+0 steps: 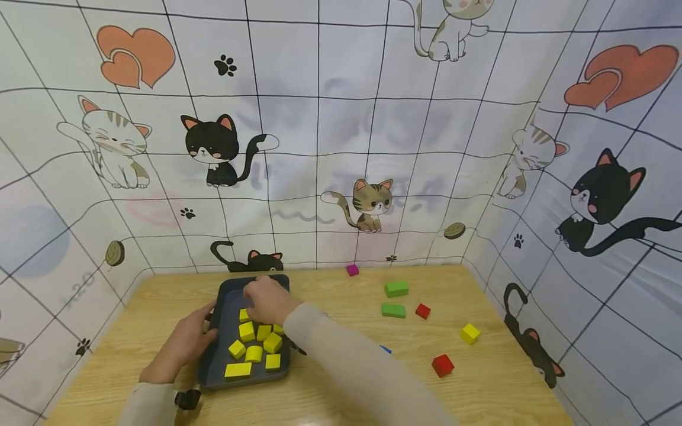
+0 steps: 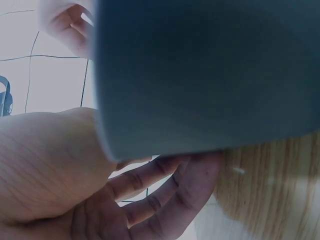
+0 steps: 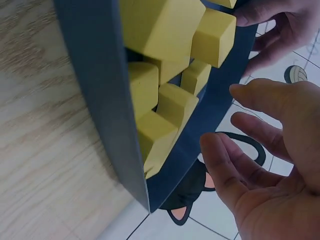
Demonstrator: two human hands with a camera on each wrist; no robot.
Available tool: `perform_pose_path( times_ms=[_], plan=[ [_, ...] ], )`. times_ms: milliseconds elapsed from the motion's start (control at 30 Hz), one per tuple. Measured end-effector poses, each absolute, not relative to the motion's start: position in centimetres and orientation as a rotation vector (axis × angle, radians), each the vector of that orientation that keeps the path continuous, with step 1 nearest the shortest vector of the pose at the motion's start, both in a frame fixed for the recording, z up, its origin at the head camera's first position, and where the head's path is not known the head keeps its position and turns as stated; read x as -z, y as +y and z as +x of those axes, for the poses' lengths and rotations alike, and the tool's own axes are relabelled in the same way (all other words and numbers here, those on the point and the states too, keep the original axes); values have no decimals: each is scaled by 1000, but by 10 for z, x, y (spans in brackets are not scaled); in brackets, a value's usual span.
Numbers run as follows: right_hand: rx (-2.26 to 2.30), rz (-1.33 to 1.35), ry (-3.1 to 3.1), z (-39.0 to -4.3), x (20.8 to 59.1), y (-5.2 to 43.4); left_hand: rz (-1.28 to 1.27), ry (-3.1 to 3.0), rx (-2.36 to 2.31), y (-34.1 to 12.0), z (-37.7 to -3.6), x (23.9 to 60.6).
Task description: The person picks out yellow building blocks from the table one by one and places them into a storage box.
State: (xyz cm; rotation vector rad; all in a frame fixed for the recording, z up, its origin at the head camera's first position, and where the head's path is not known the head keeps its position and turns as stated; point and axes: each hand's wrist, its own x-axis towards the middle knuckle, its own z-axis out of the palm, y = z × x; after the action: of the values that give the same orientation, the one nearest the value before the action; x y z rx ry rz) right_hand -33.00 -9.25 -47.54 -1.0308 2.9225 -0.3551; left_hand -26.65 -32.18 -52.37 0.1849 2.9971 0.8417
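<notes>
My sleeves are closest to me, down at the bottom of what I see. Going from left to right, first comes my left hand [image 1: 183,343]. It rests on the left side of the dark tray [image 1: 218,361], and its fingers curl a little under the edge to hold it steady. The tray sits on the wooden table [image 1: 506,390], near the left side.

Inside the tray are lots of yellow blocks [image 1: 254,346], all bunched together in the near half. My right hand [image 1: 269,299] is over the far part of the tray. Its fingers are loose and spread out. I can't see any block in it.

Further right, more blocks lie on the table. There is a little pink block [image 1: 352,270] by the wall, two green blocks [image 1: 395,299], a small red block [image 1: 422,310], a bit of a blue block [image 1: 385,349] peeking past my sleeve, a bigger red block [image 1: 443,365], and one yellow block [image 1: 470,333] well apart from the tray.

I think most of the yellow ones are already in the tray. That one yellow block on the right is still out.
</notes>
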Motion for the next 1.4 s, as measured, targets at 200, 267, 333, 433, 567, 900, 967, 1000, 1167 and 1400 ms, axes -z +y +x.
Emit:
perform_pose_path(
  times_ms=[200,267,333,433,567,900,967,1000,1167,1400],
  plan=[
    [394,-1058,2926,-330,476,-67,186,3007,-824,-323,-266,526],
    [416,-1039,2931,-329,476,-54,182,3016,-817,-323,-265,526],
    [434,-1017,2941,-327,474,-39,179,3020,-812,-323,-264,527],
    [485,-982,2950,-325,473,-11,168,3025,-805,-323,-263,526],
    [531,-916,2986,-319,469,32,157,3020,-805,-324,-263,526],
    [678,-633,3054,-306,469,148,163,3014,-813,-328,-261,527],
    [651,-562,3089,-302,470,171,160,3010,-817,-328,-261,526],
    [634,-532,3109,-300,471,183,159,3006,-816,-328,-261,526],
    [589,-399,3161,-289,473,237,162,3009,-808,-326,-262,525],
    [574,-220,3132,-270,483,304,184,3013,-819,-321,-265,521]
  ],
)
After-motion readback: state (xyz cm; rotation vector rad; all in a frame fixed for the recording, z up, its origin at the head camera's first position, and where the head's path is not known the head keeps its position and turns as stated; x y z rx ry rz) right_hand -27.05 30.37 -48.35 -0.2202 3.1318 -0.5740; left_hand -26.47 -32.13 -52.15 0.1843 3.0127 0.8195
